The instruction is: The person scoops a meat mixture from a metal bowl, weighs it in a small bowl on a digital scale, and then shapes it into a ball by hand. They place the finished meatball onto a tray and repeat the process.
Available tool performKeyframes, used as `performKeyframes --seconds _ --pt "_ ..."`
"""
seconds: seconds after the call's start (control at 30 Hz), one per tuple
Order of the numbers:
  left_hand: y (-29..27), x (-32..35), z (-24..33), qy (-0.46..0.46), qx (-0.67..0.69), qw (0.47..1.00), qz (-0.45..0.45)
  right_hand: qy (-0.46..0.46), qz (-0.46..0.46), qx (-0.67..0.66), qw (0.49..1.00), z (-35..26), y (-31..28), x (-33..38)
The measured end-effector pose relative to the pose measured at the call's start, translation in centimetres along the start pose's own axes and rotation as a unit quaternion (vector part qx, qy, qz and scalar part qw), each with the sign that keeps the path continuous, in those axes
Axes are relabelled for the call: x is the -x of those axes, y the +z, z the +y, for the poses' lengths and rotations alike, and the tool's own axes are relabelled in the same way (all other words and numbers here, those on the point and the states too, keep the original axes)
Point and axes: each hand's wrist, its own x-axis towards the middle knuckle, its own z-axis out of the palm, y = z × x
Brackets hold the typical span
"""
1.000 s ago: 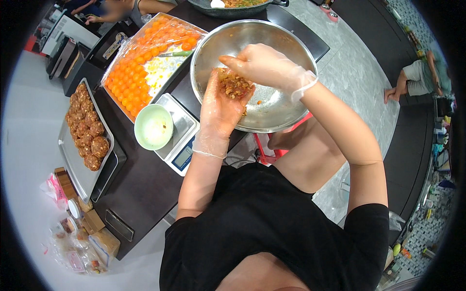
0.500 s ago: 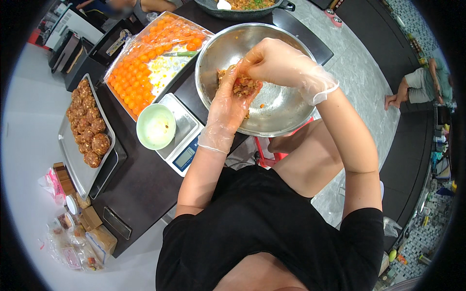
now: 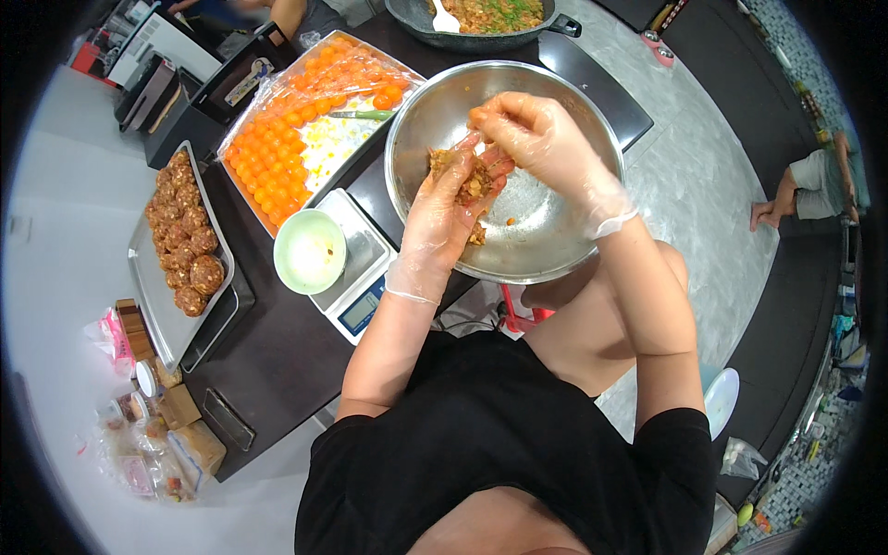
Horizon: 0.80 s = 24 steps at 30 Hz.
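Note:
Both my hands wear clear plastic gloves over a big stainless steel bowl (image 3: 555, 254). My left hand (image 3: 435, 217) cups a clump of brown, chunky filling (image 3: 475, 181) in its palm and fingers. Just above and to the right, my right hand (image 3: 546, 143) is closed, its fingertips drawn together near the left fingers. A small orange bit shows at its fingertips, too small to name. More filling lies in the bowl below the left hand, with another orange crumb on the bowl's bottom.
Left of the bowl are a digital scale (image 3: 363, 310) bearing a pale green bowl (image 3: 289, 250), a tray of orange yolk-like balls (image 3: 268, 176) with a green-handled knife (image 3: 365, 115), and a tray of brown balls (image 3: 190, 227). A black pan (image 3: 462, 39) stands behind; a phone (image 3: 228, 419) lies front left.
My right fingertips have lifted off the filling and drawn together above it. My left hand has opened a little, showing more of the clump. The whole view has shifted slightly.

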Motion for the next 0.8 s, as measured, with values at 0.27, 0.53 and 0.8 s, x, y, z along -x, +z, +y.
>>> performKeyframes --seconds 0.27,0.53,0.8 --pt "0.7 -0.4 -0.3 -0.003 0.043 0.999 -0.021 -0.276 0.123 0.255 0.918 0.4 3.0 0.2" --pt "-1.1 -0.8 0.8 -0.12 0.242 0.963 -0.012 -0.329 0.122 0.347 0.87 2.2 4.8 0.4" --pt "-0.3 -1.2 1.2 -0.162 0.252 0.953 -0.04 -0.287 0.108 0.349 0.885 2.6 5.3 0.0"
